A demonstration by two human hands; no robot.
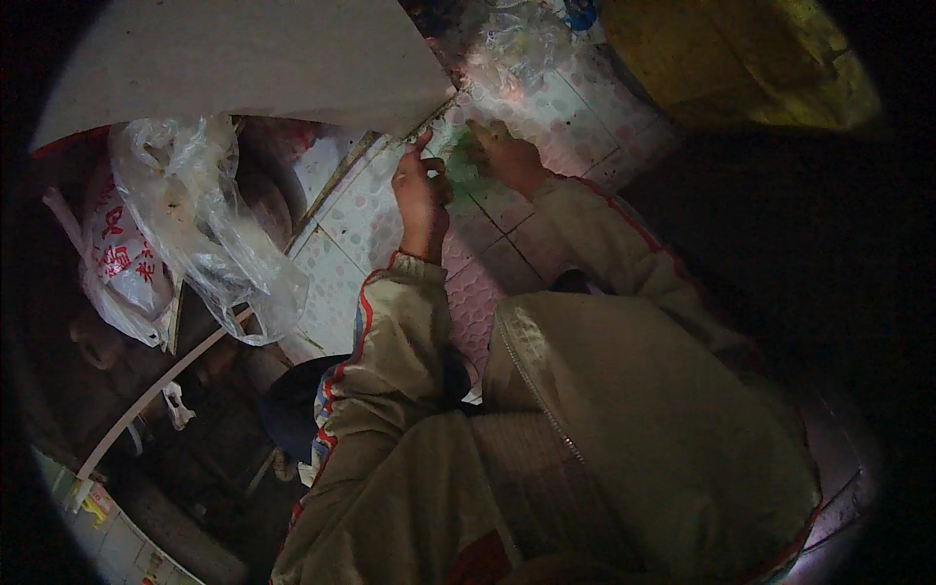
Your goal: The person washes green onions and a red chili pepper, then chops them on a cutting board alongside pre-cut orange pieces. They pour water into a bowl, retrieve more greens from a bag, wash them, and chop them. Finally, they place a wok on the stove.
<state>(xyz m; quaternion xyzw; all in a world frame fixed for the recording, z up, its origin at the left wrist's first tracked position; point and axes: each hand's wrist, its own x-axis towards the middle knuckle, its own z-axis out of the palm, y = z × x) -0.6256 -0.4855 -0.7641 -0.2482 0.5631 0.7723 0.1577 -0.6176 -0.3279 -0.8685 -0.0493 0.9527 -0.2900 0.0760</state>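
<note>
Both of my hands are out over a tiled surface point(340, 223) with a pebble pattern, below the edge of a pale board or panel point(256, 58). My left hand point(423, 194) has its index finger extended towards the panel's corner and the other fingers curled; whether something thin is between them cannot be told. Just right of it, my right hand point(508, 157) is bent, its fingertips in dim, blurred light beside a green patch point(462, 161) on the tiles. What the right fingers touch is unclear. A pink textured strip point(472, 303) lies below, between my forearms.
Clear plastic bags point(248, 270) and a white bag with red print point(121, 256) hang at the left. Crumpled clear plastic point(519, 44) lies at the top, near a yellow sheet or bag point(738, 66). A curved pale strip point(157, 387) crosses the dark area at lower left.
</note>
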